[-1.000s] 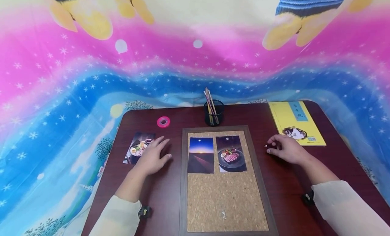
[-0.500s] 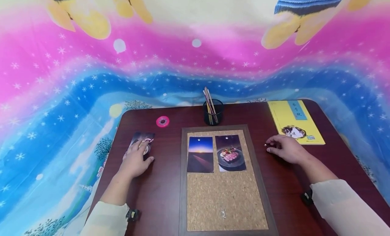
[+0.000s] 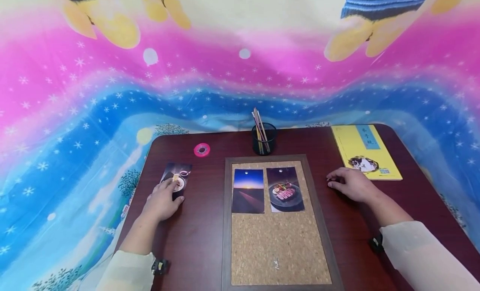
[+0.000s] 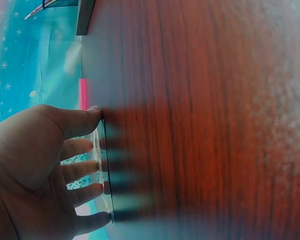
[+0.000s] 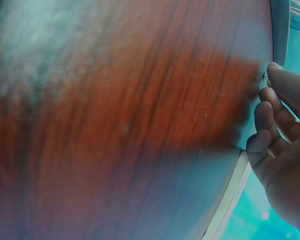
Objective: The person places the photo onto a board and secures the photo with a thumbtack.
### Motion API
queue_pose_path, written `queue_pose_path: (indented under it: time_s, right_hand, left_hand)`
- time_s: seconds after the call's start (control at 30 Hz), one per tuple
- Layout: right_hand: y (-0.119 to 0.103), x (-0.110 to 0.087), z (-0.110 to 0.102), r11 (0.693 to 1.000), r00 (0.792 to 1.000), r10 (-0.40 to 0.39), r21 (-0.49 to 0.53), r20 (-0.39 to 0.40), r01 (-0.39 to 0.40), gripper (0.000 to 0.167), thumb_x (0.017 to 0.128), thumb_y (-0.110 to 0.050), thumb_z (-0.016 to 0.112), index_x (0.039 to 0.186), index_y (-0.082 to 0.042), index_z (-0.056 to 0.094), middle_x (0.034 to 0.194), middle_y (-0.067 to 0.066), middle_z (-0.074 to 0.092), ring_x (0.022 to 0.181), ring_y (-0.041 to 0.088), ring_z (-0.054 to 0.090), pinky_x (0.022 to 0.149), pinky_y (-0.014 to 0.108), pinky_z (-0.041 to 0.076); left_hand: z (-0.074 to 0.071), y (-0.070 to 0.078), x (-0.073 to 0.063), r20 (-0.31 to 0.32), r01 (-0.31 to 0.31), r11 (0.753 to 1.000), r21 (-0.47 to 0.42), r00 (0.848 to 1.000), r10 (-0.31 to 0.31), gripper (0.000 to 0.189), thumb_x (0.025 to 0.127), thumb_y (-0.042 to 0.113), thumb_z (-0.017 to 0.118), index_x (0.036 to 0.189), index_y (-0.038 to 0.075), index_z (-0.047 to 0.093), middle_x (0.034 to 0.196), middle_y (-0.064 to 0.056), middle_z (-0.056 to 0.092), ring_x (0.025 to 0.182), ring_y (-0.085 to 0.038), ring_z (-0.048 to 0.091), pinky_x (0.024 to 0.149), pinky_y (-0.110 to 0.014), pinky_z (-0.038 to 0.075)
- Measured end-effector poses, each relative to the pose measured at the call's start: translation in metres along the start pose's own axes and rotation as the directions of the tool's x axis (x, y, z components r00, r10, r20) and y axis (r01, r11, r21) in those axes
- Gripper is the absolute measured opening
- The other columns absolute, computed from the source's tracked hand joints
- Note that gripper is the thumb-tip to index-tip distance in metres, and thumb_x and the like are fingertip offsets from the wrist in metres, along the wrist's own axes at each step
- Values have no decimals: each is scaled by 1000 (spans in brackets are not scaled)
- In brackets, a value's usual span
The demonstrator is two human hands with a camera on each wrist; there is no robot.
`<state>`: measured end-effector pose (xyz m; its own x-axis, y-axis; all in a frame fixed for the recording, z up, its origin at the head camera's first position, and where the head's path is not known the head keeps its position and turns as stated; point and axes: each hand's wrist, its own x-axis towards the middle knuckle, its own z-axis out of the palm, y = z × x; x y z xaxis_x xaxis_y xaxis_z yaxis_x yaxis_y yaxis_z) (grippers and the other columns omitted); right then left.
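Observation:
My left hand point(image 3: 163, 200) rests over a dark photo of food point(image 3: 185, 170) at the table's left side, covering its lower left part. In the left wrist view the fingers point(image 4: 82, 192) are spread and their tips touch the photo, with the thumb at one end of its edge. On the right, my right hand point(image 3: 352, 184) hovers low by the yellow book, pinching a tiny pushpin point(image 5: 264, 76) between thumb and forefinger. Between the hands lies a framed corkboard point(image 3: 277, 237). It bears a sunset photo point(image 3: 248, 193) and a steak photo point(image 3: 285, 193), each pinned at the top.
A pink tape roll point(image 3: 201, 149) lies at the back left. Behind the board stands a black mesh cup point(image 3: 264, 141) of pencils. The yellow book point(image 3: 378, 157) sits at the back right. Small clear pins point(image 3: 276, 264) lie low on the cork. A printed cloth point(image 3: 240, 86) hangs behind.
My left hand has moved left and down onto the food photo, its fingertips settling on it. The right hand has stayed nearly still with the pushpin.

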<state>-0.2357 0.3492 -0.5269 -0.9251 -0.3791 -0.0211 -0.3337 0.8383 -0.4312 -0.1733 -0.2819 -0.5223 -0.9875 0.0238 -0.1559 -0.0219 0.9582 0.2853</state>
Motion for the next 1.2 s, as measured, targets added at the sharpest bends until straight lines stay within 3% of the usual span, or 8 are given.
queue_pose_path:
  time_s: [0.77, 1.03, 1.2]
  right_hand:
    - [-4, 3, 4, 1000, 1000, -3, -13, -27, 3, 11, 97, -13, 73, 107, -11, 78, 106, 7, 73, 98, 29, 67, 87, 55, 54]
    - [-6, 2, 4, 1000, 1000, 1, -23, -31, -2, 9, 97, -15, 73, 104, -12, 78, 104, 5, 72, 96, 27, 67, 86, 54, 54]
    - [-8, 1, 2, 1000, 1000, 1, -9, -22, -1, 6, 97, -14, 72, 101, -13, 76, 98, 2, 71, 87, 22, 65, 82, 51, 54]
  left_hand:
    - [0, 2, -5, -53, 21, 1000, -12, 998, -21, 60, 96, 34, 73, 146, 6, 57, 159, -23, 41, 144, -51, 34, 107, -74, 33]
    - [1, 4, -5, -61, 38, 999, -36, 997, -40, 61, 95, 32, 75, 147, 7, 56, 157, -23, 43, 142, -50, 37, 107, -70, 38]
    - [1, 4, -5, -62, 42, 998, -53, 997, -45, 70, 94, 31, 76, 153, 5, 48, 156, -25, 43, 141, -51, 39, 108, -69, 38]
